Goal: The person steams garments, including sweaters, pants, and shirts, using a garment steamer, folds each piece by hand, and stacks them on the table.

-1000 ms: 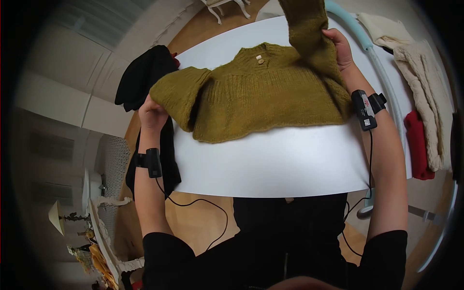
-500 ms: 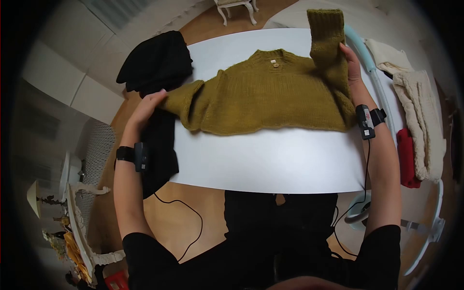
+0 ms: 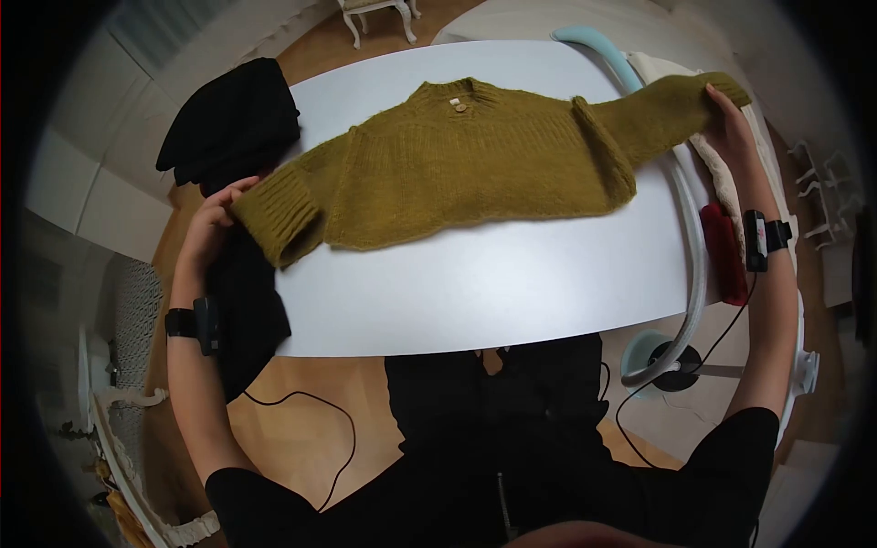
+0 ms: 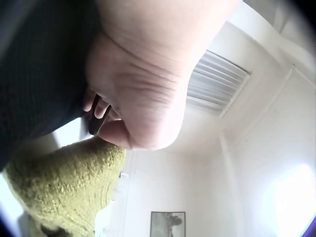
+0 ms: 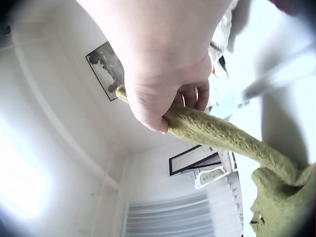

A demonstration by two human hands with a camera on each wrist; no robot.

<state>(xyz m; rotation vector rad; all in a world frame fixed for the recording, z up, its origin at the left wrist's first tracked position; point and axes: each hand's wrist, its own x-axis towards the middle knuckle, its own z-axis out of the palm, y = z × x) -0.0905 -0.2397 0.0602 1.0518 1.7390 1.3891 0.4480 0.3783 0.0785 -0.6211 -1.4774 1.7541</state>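
An olive-green knitted sweater (image 3: 484, 173) lies on the white table, its neck toward the far side with a button and a small pale label. The left hand (image 3: 208, 228) pinches the end of the sleeve on the left, by its ribbed cuff; in the left wrist view the thumb (image 4: 114, 134) lies at the knit's edge. Out to the right, the right hand (image 3: 733, 132) grips the other sleeve (image 5: 222, 132) close to its cuff, thumb on one side and fingers on the other. That sleeve is raised off the table and has a fold near the sweater's body.
Black folded clothes (image 3: 233, 119) are piled at the table's left end, with black cloth (image 3: 247, 310) hanging over the edge. A pale blue and grey tube (image 3: 690, 247) curves along the right side. Beyond it lie a red garment (image 3: 722, 251) and cream knitwear (image 3: 717, 164).
The right hand has drawn its sleeve from pointing upward out to the right. The left hand has moved left with the other sleeve, and that cuff now shows. The head view has shifted.
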